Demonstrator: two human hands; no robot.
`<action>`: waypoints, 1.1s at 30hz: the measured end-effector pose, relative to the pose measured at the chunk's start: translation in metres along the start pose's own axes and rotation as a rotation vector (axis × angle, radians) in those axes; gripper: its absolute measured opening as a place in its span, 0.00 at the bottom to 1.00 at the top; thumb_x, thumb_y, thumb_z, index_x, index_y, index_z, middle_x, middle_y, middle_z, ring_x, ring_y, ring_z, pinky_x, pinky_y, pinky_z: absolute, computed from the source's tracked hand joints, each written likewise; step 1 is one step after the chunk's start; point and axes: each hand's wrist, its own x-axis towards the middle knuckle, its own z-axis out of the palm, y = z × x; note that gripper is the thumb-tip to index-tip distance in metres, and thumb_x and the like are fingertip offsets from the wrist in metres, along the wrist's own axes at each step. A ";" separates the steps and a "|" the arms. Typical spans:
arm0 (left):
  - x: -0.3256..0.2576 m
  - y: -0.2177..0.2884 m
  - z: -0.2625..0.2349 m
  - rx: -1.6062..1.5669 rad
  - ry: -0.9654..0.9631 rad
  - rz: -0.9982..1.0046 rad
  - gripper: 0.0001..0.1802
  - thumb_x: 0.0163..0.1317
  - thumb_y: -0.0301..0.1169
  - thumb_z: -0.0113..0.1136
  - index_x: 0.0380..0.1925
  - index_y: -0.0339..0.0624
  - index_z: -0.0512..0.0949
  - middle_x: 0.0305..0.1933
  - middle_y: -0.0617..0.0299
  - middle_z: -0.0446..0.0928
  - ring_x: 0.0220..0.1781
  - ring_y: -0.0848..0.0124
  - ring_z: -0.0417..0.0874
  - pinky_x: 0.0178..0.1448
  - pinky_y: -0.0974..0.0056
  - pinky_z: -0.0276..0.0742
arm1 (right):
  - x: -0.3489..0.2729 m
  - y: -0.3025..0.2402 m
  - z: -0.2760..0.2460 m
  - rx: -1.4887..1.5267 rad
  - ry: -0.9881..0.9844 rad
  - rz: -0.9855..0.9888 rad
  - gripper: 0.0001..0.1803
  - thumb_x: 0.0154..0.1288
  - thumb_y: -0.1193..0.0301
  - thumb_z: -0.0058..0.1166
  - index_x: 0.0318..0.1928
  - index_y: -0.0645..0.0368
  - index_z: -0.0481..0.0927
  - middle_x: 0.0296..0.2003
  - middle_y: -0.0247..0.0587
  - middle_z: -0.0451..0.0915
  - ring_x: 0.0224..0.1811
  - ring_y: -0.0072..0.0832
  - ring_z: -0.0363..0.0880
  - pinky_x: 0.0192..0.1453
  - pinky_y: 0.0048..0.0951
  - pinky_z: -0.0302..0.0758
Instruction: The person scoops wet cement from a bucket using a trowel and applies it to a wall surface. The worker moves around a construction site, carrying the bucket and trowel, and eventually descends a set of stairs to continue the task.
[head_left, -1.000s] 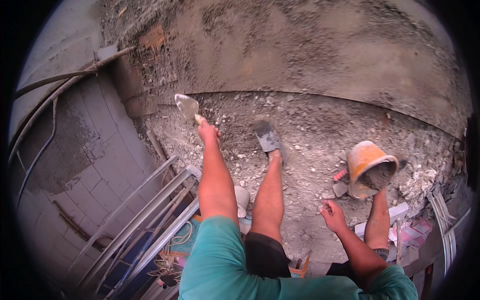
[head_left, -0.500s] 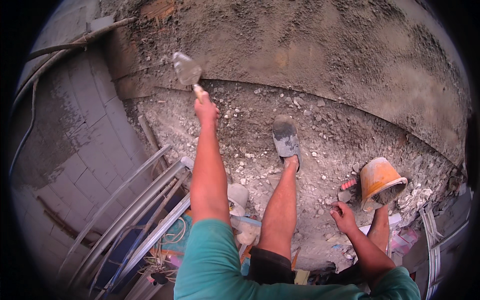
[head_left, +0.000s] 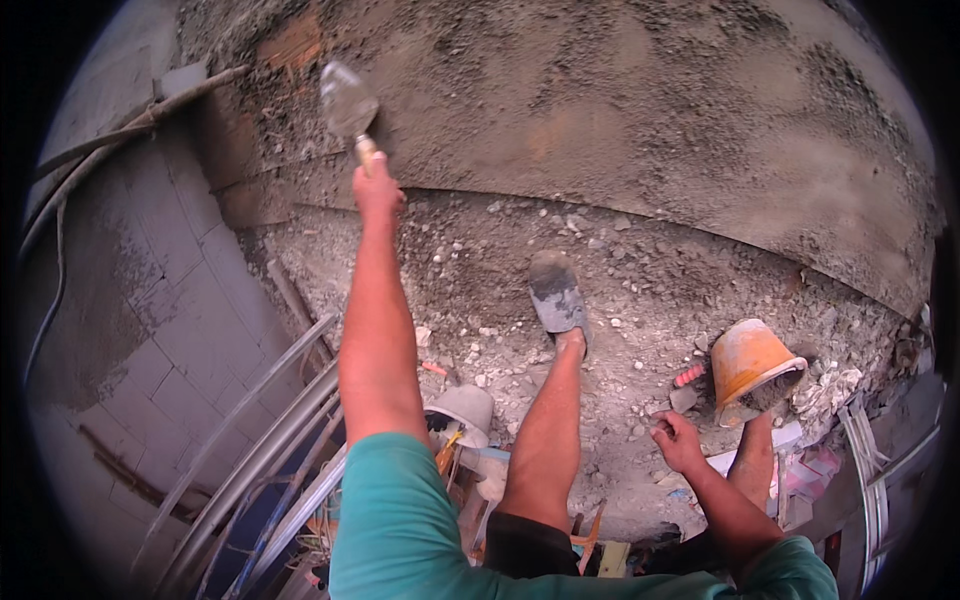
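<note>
My left arm reaches far forward, and my left hand (head_left: 378,190) is wrapped round the pale handle of a trowel (head_left: 350,104). The pointed metal blade is against or just over the rough mortar-covered wall (head_left: 600,110); which of the two, I cannot tell. Some grey smears show on the blade. Bent in near my body, my right hand (head_left: 679,441) holds nothing, its fingers loosely curled and apart. Closest to it is an orange bucket (head_left: 748,365), tipped on its side and caked with mortar, its mouth facing my right leg. My foot in a dusty dark slipper (head_left: 560,295) stands on the rubble.
Gravelly ground (head_left: 480,260) with loose stones runs along the wall's foot. Left lie metal rails (head_left: 250,390) by a grey block wall (head_left: 190,310) with a hose (head_left: 150,115). A whitish bucket (head_left: 465,410) sits beside my left arm. A red-handled object (head_left: 690,375) lies near the orange bucket.
My left hand has moved the trowel forward and to the left, farther up the wall. The view has shifted slightly. My right hand stays near the orange bucket.
</note>
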 end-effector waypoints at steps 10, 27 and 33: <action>-0.023 0.084 0.093 0.303 -0.309 0.555 0.21 0.66 0.49 0.59 0.38 0.41 0.72 0.23 0.63 0.74 0.24 0.67 0.77 0.28 0.59 0.73 | -0.020 0.009 -0.004 0.088 -0.036 0.075 0.15 0.61 0.73 0.61 0.48 0.62 0.78 0.31 0.36 0.74 0.31 0.22 0.73 0.40 0.25 0.73; -0.154 0.013 0.138 0.176 -0.229 0.144 0.18 0.67 0.43 0.58 0.39 0.39 0.68 0.28 0.56 0.74 0.29 0.62 0.79 0.34 0.53 0.73 | -0.046 0.034 0.004 0.253 -0.062 0.085 0.18 0.62 0.68 0.62 0.51 0.58 0.78 0.32 0.36 0.77 0.32 0.22 0.75 0.40 0.27 0.75; -0.206 0.051 0.153 0.396 -0.076 0.416 0.19 0.67 0.43 0.58 0.39 0.36 0.69 0.36 0.41 0.79 0.37 0.45 0.81 0.43 0.47 0.74 | -0.037 0.037 -0.014 0.376 -0.095 0.121 0.19 0.62 0.67 0.62 0.53 0.58 0.78 0.32 0.36 0.77 0.34 0.23 0.76 0.41 0.27 0.75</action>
